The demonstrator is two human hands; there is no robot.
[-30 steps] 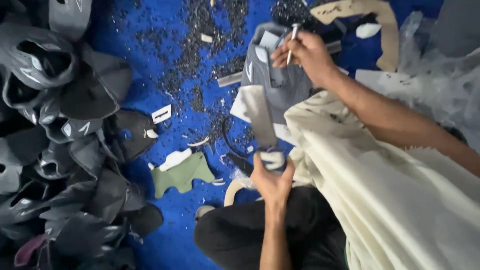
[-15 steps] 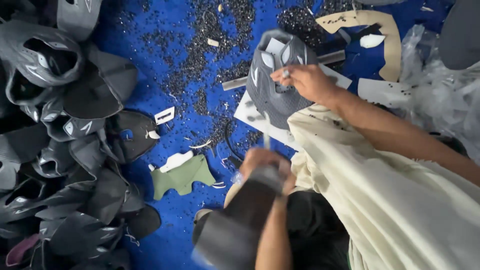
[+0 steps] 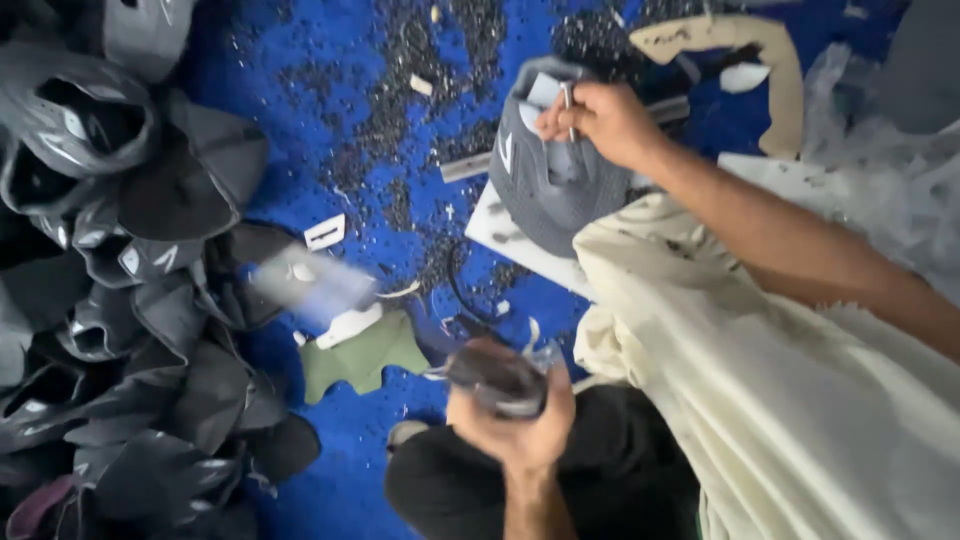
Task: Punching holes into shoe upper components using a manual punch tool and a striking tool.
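The right hand [image 3: 600, 120] pinches a thin metal punch [image 3: 568, 100] upright on a grey shoe upper [image 3: 550, 185], which lies on a white cutting board [image 3: 505, 240]. The left hand [image 3: 515, 420], blurred, grips a dark mallet [image 3: 495, 378] low near the lap. A skewed blow could likely glance onto the right fingers [image 3: 560, 115], or shift the upper across the blue floor [image 3: 300, 130].

Hands [image 3: 590, 118] on grey shoe upper [image 3: 545, 190]

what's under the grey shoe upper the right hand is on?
The grey shoe upper lies on a white board over the blue floor. The right hand holds a thin tool against it; the board's middle is covered.
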